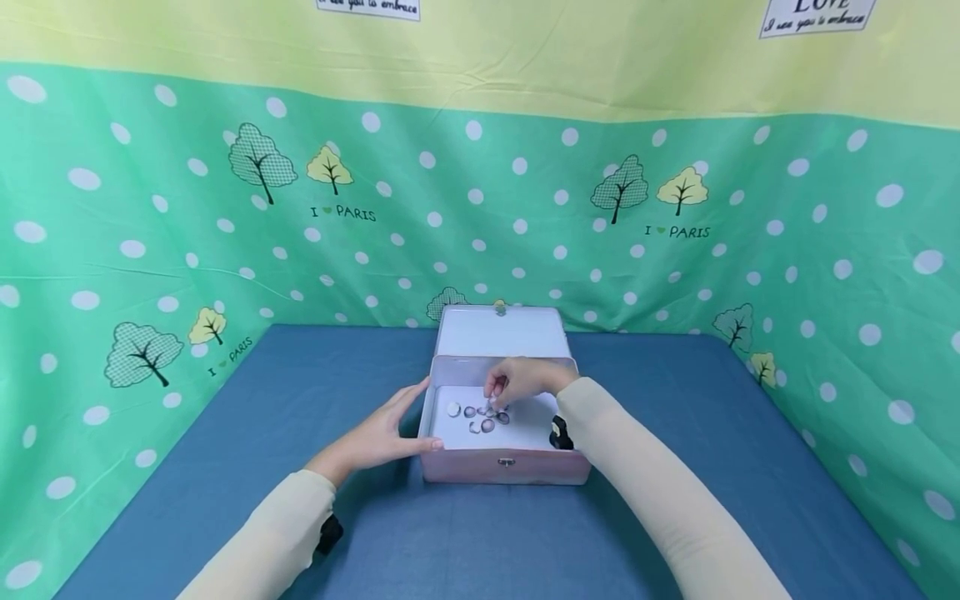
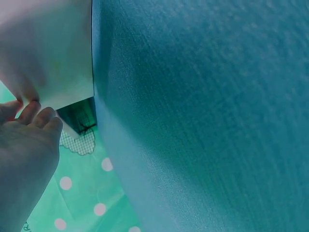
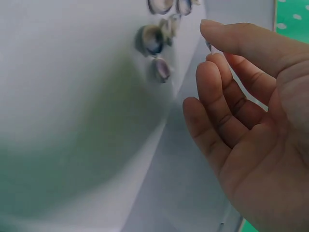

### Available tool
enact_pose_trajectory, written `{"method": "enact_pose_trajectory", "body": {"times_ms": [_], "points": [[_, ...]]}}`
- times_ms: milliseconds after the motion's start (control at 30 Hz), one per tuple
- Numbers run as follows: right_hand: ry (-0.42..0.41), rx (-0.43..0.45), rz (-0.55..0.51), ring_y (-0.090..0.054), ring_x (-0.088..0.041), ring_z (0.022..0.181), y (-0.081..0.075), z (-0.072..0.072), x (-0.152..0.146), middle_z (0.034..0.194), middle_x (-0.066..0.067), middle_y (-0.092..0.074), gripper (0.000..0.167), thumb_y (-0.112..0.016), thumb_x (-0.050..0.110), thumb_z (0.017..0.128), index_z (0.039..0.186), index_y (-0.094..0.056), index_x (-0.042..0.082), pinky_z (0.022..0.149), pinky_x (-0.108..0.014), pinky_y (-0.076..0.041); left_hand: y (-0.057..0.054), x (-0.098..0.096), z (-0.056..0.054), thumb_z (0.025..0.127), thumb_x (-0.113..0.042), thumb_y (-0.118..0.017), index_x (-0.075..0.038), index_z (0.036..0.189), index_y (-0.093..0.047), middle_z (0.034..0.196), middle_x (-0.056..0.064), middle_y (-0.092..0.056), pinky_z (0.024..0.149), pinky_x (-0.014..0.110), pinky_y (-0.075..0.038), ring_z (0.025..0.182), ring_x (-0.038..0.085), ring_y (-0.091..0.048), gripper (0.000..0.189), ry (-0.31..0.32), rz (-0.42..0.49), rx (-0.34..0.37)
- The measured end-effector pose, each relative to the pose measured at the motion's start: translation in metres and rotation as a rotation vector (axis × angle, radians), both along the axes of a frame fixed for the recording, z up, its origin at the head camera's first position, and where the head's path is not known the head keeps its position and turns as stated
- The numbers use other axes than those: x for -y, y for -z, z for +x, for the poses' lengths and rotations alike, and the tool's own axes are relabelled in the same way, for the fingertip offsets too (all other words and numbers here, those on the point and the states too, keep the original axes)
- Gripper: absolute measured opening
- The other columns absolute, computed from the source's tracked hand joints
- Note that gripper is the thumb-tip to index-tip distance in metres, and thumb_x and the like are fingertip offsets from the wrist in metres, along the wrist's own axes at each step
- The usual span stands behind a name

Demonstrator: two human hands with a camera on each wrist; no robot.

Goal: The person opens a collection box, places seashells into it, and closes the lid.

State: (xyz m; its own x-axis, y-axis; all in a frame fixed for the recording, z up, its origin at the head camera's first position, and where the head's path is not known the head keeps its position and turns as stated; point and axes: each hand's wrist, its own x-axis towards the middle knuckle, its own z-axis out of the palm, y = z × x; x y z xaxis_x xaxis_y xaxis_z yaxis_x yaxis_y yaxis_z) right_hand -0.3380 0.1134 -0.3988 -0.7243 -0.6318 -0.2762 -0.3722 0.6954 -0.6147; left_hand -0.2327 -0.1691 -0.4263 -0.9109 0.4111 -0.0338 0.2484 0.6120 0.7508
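A pink box [image 1: 506,468] stands with its lid [image 1: 501,331] tipped back, showing a white inside. Several small, round, ring-like pieces [image 1: 488,425] lie loose on its floor; in the right wrist view these pieces [image 3: 153,39] look glossy with dark and pale bands, too blurred to identify. My right hand [image 1: 519,380] is over them inside the box, pinching a small shiny piece [image 3: 209,47] between thumb and index finger, mostly hidden by the fingertips. My left hand [image 1: 378,433] touches the box's left side with spread fingers, its thumb at the front left corner.
A blue cloth [image 1: 480,542] covers the table beneath the box. A metal clasp [image 1: 506,462] sits on the box front. Green dotted fabric [image 1: 480,225] hangs behind and at both sides. A black device [image 1: 560,433] shows at the right wrist.
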Motion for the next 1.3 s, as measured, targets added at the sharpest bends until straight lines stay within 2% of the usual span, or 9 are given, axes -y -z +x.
{"method": "enact_pose_trajectory", "body": {"times_ms": [333, 533, 833, 1067, 1300], "points": [[-0.026, -0.02, 0.007, -0.053, -0.01, 0.076, 0.012, -0.001, -0.002, 0.084, 0.002, -0.059, 0.011, -0.077, 0.005, 0.086, 0.094, -0.07, 0.009, 0.07, -0.023, -0.044, 0.0, 0.0, 0.0, 0.082, -0.056, -0.077, -0.025, 0.163, -0.015, 0.165, 0.012, -0.017, 0.106, 0.069, -0.028, 0.147, 0.041, -0.02, 0.106, -0.004, -0.004, -0.002], [-0.011, -0.02, 0.003, -0.055, -0.011, 0.081, 0.01, 0.001, -0.005, 0.089, 0.0, -0.062, 0.016, -0.078, 0.006, 0.085, 0.098, -0.069, 0.008, 0.075, -0.024, -0.045, -0.001, 0.0, 0.001, 0.082, -0.056, -0.078, -0.027, 0.163, -0.016, 0.165, 0.011, -0.017, 0.106, 0.07, -0.027, 0.148, 0.041, -0.02, 0.106, -0.008, 0.003, 0.003], [-0.011, 0.008, 0.015, -0.057, -0.014, 0.086, -0.008, 0.007, -0.01, 0.096, -0.003, -0.064, 0.021, -0.076, 0.007, 0.088, 0.108, -0.068, 0.005, 0.079, -0.028, -0.046, -0.001, -0.001, 0.002, 0.082, -0.056, -0.078, -0.032, 0.162, -0.015, 0.165, 0.01, -0.016, 0.106, 0.07, -0.027, 0.148, 0.04, -0.018, 0.105, -0.015, 0.004, 0.026], [-0.038, -0.057, -0.021, -0.058, -0.016, 0.094, -0.026, 0.009, -0.021, 0.107, -0.012, -0.066, 0.024, -0.074, 0.008, 0.089, 0.112, -0.068, 0.004, 0.084, -0.03, -0.048, -0.002, -0.001, 0.002, 0.082, -0.056, -0.078, -0.031, 0.162, -0.016, 0.165, 0.011, -0.016, 0.106, 0.07, -0.027, 0.148, 0.039, -0.018, 0.105, -0.014, 0.017, 0.024], [-0.029, -0.108, -0.088, -0.061, -0.018, 0.098, -0.041, 0.011, -0.042, 0.107, -0.007, -0.067, 0.022, -0.071, 0.009, 0.092, 0.114, -0.069, 0.005, 0.087, -0.032, -0.051, 0.0, -0.001, 0.002, 0.081, -0.057, -0.078, -0.033, 0.162, -0.015, 0.165, 0.009, -0.016, 0.106, 0.07, -0.027, 0.148, 0.038, -0.018, 0.105, -0.013, 0.001, 0.018]]}}
